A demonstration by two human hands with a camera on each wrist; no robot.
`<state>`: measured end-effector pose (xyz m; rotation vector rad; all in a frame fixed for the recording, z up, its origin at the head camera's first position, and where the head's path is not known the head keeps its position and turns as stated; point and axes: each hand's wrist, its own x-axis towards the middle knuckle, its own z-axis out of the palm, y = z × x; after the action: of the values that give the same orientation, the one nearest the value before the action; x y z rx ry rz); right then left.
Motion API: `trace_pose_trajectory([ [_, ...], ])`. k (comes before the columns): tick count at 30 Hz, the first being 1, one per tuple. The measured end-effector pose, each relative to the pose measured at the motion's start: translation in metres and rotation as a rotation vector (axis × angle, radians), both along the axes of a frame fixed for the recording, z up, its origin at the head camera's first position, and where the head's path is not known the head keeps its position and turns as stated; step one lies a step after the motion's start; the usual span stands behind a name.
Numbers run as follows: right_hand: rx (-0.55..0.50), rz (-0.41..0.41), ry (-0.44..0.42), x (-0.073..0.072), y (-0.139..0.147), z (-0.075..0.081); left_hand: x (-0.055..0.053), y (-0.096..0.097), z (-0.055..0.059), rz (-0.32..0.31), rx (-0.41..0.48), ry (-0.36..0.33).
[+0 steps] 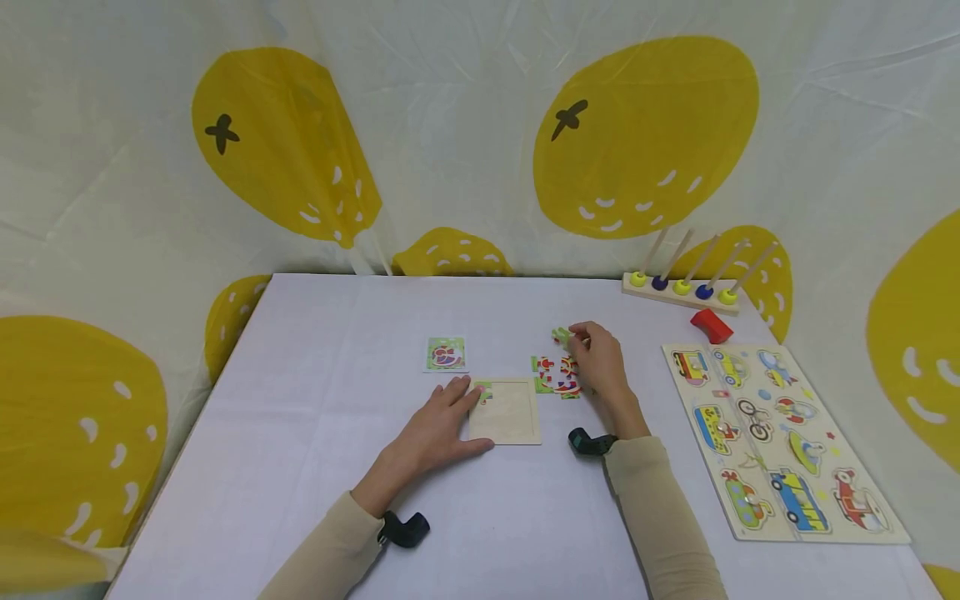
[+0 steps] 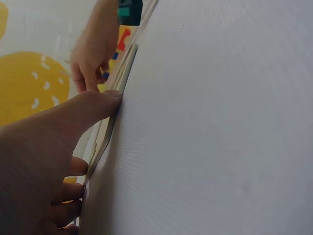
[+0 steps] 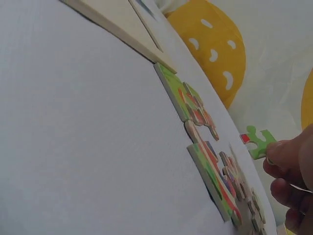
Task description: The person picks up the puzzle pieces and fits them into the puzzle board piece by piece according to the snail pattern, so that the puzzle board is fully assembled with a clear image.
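My right hand (image 1: 600,360) pinches a green jigsaw puzzle piece (image 3: 261,143) with a red corner between thumb and fingertips, lifted off the table in the right wrist view. Close below it lie several loose jigsaw pieces (image 1: 557,377) in red, green and white. A square wooden puzzle tray (image 1: 513,417) lies left of them, with a green piece (image 1: 486,390) in its upper left corner. Along the tray's left side rests my left hand (image 1: 442,423), fingers spread, its thumb touching the near edge. Beyond the tray is a small picture card (image 1: 446,355).
A wooden peg puzzle board (image 1: 780,442) with vehicle shapes covers the table's right side. Behind it lie a red block (image 1: 711,326) and a peg stand (image 1: 681,293) with yellow and blue beads. A patterned curtain (image 1: 450,125) hangs behind the white table (image 1: 300,417).
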<state>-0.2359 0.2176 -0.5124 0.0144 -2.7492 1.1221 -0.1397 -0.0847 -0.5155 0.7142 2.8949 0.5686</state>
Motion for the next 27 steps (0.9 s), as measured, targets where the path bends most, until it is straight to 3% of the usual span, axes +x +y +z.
trace_pose_trajectory([
  [9, -0.086, 0.066, -0.069, 0.005, -0.009, 0.012, -0.001, 0.0, -0.001, -0.008, -0.001, 0.002],
  [19, -0.046, 0.256, -0.157, 0.006, -0.023, 0.02, -0.001, -0.001, -0.001, -0.016, 0.008, 0.005],
  [27, 0.006, 0.339, -0.19, 0.01, -0.037, 0.022, -0.001, -0.001, 0.0, -0.034, 0.019, 0.023],
])
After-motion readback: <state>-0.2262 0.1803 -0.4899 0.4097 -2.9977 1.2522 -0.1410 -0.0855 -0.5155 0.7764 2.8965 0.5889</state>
